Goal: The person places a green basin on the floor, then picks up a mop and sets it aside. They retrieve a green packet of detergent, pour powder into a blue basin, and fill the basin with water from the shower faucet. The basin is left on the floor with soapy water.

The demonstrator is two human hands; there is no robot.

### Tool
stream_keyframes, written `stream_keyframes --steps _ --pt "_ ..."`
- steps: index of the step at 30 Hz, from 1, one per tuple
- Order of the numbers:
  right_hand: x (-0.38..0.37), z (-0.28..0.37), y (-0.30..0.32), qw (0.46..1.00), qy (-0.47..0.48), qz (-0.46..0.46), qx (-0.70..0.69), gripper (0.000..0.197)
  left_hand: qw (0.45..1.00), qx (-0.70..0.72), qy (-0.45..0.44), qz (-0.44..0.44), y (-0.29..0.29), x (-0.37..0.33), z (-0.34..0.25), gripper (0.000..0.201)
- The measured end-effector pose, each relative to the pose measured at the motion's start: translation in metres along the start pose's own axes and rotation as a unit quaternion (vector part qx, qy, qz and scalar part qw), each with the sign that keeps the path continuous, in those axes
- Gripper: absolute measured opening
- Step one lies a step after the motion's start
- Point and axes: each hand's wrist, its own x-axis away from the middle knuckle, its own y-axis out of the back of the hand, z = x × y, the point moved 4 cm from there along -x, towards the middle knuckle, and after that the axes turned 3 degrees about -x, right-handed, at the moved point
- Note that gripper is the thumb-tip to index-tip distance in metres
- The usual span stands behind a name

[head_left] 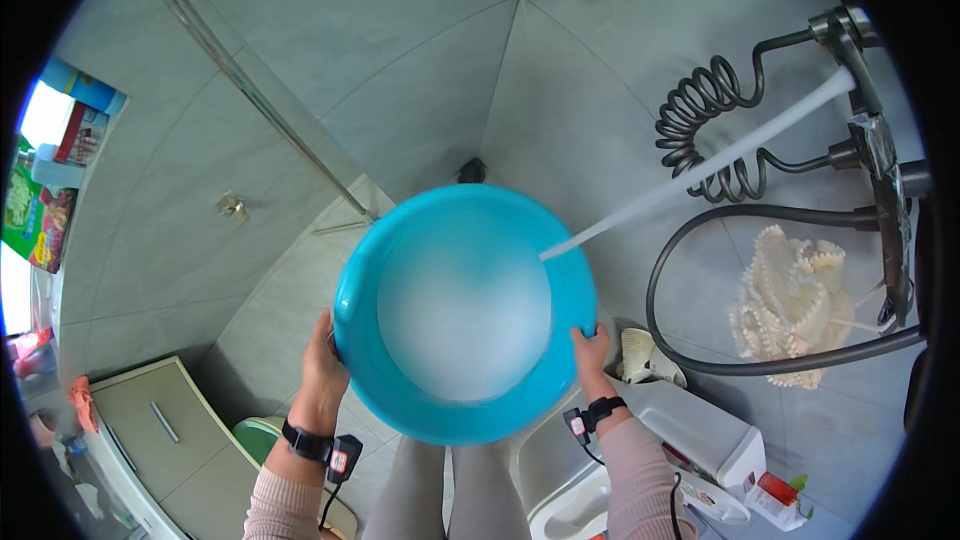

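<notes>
A round turquoise basin [362, 370] is held up in front of me, with white, cloudy or foamy water [460, 330] inside. My left hand [324, 365] grips its left rim, fingers curled behind the wall. On the right, my right hand [592, 348] clasps the opposite rim, its thumb over the edge. A white stream of water [710, 162] runs slantwise from the dark shower fixture [860, 80] at the upper right down into the basin. Most fingertips are hidden behind the basin.
A coiled dark hose [690, 120] and a looped hose [655, 280] hang on the right wall. Beside them hangs a cream beaded mesh cloth [795, 305]. A grey-white toilet [690, 420] stands lower right, a beige cabinet [150, 430] lower left. A metal pole [240, 70] slants down the left wall.
</notes>
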Motion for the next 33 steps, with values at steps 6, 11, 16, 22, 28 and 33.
stream_keyframes --steps 6,11,16,22,28,33 --pt "0.008 -0.039 -0.004 0.995 -0.091 0.033 -0.024 0.02 0.996 -0.047 0.035 -0.069 -0.029 0.033 -0.021 0.039" --pt "0.001 -0.027 0.01 0.995 -0.084 0.045 -0.018 0.02 0.995 -0.028 0.065 -0.064 -0.018 0.006 -0.002 0.037" --pt "-0.006 -0.005 0.012 0.994 -0.097 0.037 -0.033 0.016 0.993 0.003 0.094 -0.072 0.007 -0.019 0.017 0.038" --pt "-0.013 0.023 0.012 0.989 -0.09 0.071 -0.092 0.018 0.981 -0.011 0.117 -0.155 0.025 -0.034 0.037 0.048" --pt "-0.015 0.034 0.018 0.996 -0.011 0.042 -0.072 0.02 0.984 0.006 0.1 -0.148 0.024 -0.03 0.057 0.049" --pt "-0.019 0.016 0.016 0.998 -0.033 0.035 -0.047 0.019 0.986 0.042 0.099 -0.123 0.016 -0.017 0.051 0.046"
